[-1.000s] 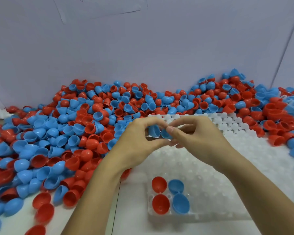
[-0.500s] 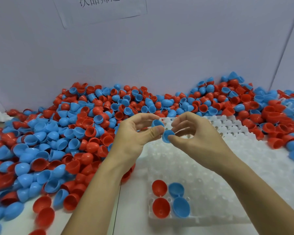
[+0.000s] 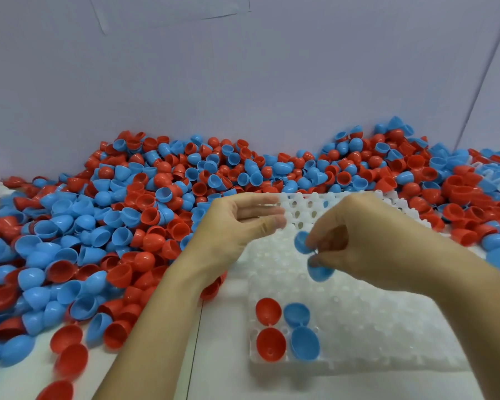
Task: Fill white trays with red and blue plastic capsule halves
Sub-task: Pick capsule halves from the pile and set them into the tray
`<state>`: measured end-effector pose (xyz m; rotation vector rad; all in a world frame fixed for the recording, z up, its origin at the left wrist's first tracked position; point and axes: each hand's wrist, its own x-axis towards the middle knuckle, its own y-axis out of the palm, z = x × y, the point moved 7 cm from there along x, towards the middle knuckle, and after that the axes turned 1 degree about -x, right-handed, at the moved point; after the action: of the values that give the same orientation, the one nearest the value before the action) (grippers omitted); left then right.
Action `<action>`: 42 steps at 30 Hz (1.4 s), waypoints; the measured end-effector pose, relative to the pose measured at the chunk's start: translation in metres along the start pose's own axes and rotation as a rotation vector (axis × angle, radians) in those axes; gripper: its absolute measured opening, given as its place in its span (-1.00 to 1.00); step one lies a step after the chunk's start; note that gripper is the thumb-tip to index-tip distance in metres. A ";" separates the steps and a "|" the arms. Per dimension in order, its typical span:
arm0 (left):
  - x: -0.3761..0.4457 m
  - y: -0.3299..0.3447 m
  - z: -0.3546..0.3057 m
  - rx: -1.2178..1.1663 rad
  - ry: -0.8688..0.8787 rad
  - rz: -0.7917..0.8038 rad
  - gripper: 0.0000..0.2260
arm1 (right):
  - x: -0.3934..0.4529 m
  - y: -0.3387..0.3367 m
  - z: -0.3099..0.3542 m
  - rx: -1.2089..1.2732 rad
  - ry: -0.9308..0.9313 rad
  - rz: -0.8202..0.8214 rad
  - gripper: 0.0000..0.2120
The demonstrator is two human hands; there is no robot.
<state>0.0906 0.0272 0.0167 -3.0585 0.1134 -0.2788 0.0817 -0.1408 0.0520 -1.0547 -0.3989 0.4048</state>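
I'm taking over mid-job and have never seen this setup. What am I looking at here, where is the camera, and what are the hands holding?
There is no machine: a person works with bare hands, and the single camera sits on their head, looking forward and down.

A white tray with rows of pockets lies in front of them. Four pockets at its near left corner are filled: two red halves and two blue halves.

A big loose pile of red and blue capsule halves covers the surface behind and to the left.

The right hand pinches two blue halves above the tray. The left hand is open, fingers extended, holding nothing.
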 end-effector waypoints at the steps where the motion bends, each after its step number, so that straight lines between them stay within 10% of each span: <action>1: 0.000 -0.007 0.000 -0.013 -0.003 -0.040 -0.57 | -0.005 0.002 -0.002 -0.007 0.043 0.082 -0.87; 8: 0.000 -0.042 -0.001 0.025 -0.009 -0.253 -0.74 | -0.020 0.033 -0.002 -0.106 0.201 0.348 -0.80; 13: -0.002 -0.058 -0.001 0.534 0.007 -0.370 -0.91 | -0.022 0.038 -0.001 -0.175 0.230 0.375 -0.81; 32: -0.017 -0.051 0.015 1.221 -0.389 -0.005 -0.69 | -0.028 0.038 0.002 -0.192 0.236 0.424 -0.81; 37: -0.016 -0.044 0.020 1.179 -0.355 0.077 -0.87 | -0.021 0.021 -0.001 -0.093 0.138 0.361 -0.87; 42: -0.009 -0.045 -0.003 0.543 -0.175 -0.126 -0.88 | -0.001 0.004 -0.010 0.063 0.064 -0.008 -0.88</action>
<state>0.0845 0.0730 0.0216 -2.5356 -0.1421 -0.0347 0.0854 -0.1467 0.0436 -1.0021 -0.3317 0.3730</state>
